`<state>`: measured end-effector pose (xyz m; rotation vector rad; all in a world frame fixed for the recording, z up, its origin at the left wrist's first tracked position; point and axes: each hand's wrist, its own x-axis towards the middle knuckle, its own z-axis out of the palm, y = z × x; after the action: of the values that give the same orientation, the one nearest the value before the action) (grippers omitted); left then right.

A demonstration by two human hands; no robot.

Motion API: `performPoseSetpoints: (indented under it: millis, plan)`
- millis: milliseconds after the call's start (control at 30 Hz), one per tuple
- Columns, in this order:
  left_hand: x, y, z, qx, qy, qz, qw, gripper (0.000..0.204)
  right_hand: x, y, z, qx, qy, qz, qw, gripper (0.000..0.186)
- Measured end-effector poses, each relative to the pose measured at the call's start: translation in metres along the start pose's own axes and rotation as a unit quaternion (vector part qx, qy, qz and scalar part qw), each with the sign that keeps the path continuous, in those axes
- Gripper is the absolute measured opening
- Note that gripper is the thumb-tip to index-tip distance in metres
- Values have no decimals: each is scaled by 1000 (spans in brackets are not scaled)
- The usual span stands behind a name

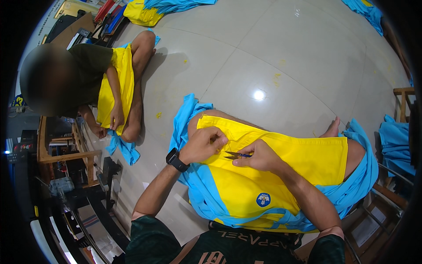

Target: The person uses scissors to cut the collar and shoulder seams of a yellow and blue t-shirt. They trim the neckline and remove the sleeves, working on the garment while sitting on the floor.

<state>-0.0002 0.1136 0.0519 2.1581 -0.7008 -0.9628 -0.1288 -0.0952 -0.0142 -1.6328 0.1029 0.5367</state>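
Observation:
Across my lap lies a yellow and light-blue garment (303,158) with a round blue and white emblem (263,199). My left hand (203,145), with a dark watch (176,160) on its wrist, is closed at the garment's upper left part. Its thumb and fingers pinch there, seemingly on the yellow cloth or a thread too fine to make out. In my right hand (259,157) is a small pair of thread snips (237,155). Their blades point left, toward the left hand, and stand slightly apart just above the cloth.
A co-worker (88,83) sits on the floor at the left with another yellow garment (116,88). Yellow scraps (277,80) lie on the tiled floor (246,48). Folded blue cloth (397,143) hangs at the right. A dark metal frame (96,207) stands at the lower left.

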Motion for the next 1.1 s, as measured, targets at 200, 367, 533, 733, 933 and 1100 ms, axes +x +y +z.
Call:
performPoseSetpoints:
  millis: [200,367,533,733,933,1100]
  plan:
    - [10,5,-10,-48,-46,-26,997,23,-1,1,4,-59,4,-7,998,45]
    - [23,19,-24,2,-34,-20,999,26,-3,1,9,-73,22,-24,997,45]
    - [54,29,-33,31,5,4,1000,27,-4,-1,5,-83,8,-20,996,47]
    - [132,29,-33,87,-54,-6,995,30,-5,-5,1,-105,-15,15,994,53]
    - [197,12,-25,156,-67,-5,985,23,-8,-11,-3,-118,-21,17,993,52]
    - [199,-3,-30,272,211,256,903,21,-6,-8,-4,-124,-24,3,992,49]
